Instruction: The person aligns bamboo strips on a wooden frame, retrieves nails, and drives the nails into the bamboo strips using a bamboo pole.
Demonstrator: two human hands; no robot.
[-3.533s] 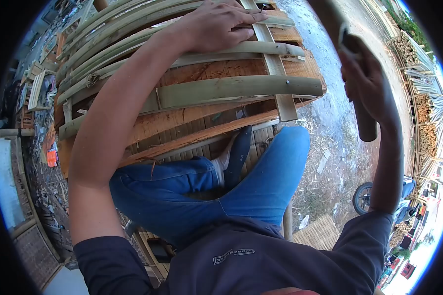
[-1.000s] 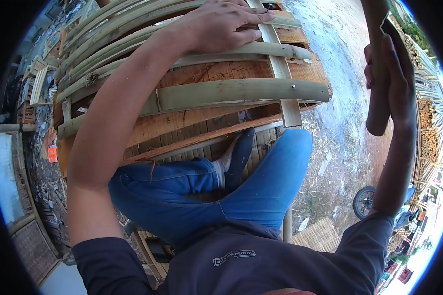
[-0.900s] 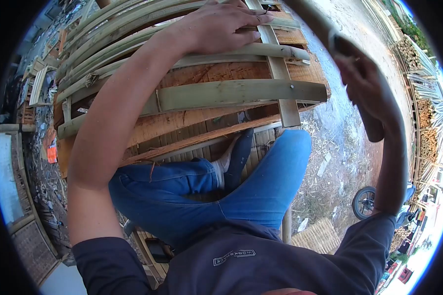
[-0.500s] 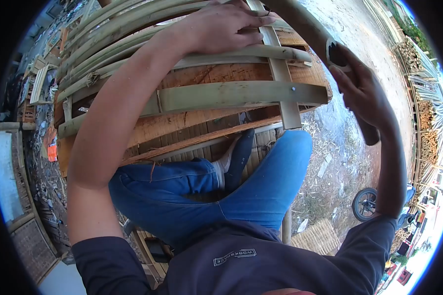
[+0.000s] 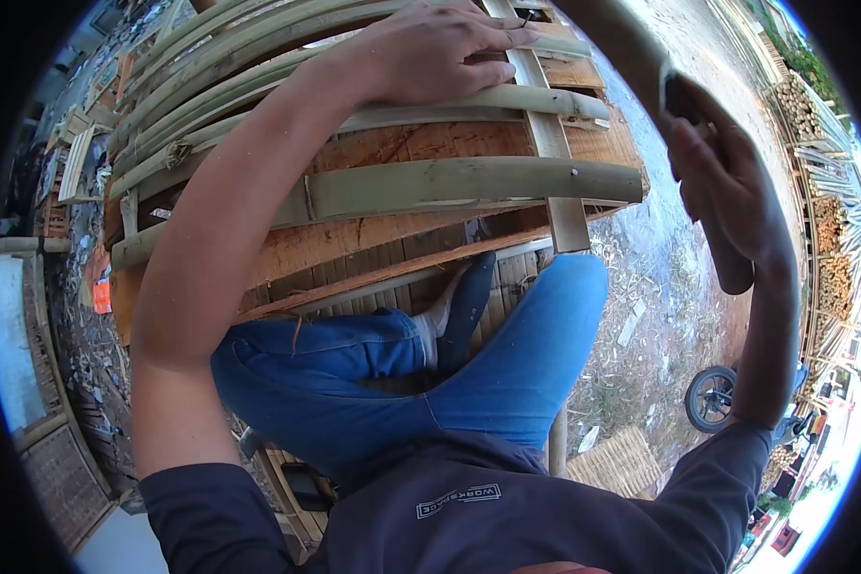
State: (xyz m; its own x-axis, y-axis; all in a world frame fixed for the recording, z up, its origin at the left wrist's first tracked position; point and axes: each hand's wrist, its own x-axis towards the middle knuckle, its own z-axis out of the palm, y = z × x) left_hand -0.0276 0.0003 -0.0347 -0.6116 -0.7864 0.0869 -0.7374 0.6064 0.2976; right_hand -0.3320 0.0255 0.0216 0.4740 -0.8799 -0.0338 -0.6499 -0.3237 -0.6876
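Observation:
My left hand (image 5: 440, 53) lies over a bamboo slat (image 5: 566, 45) where it crosses a flat cross strip (image 5: 548, 134); thumb and fingers lie on either side of it. Beside the fingertips a thin dark nail (image 5: 526, 17) sticks up. My right hand (image 5: 722, 172) is wrapped round a thick wooden tool handle (image 5: 622, 48), held raised to the right of the slats; its upper end runs out of view. Nearest me, another bamboo slat (image 5: 469, 180) has a small pale nail head where it meets the strip.
The slats rest on a wooden box-like bench (image 5: 392, 232), with my knees (image 5: 569, 287) against its near side. A motorcycle wheel (image 5: 710, 399) shows at the right. Stacked bamboo poles (image 5: 827, 225) line the far right. Shavings litter the ground (image 5: 641, 297).
My right hand and the wooden handle have shifted a little to the right and down. The cross strip and the slats have moved slightly right; my left hand remains nearly in place.

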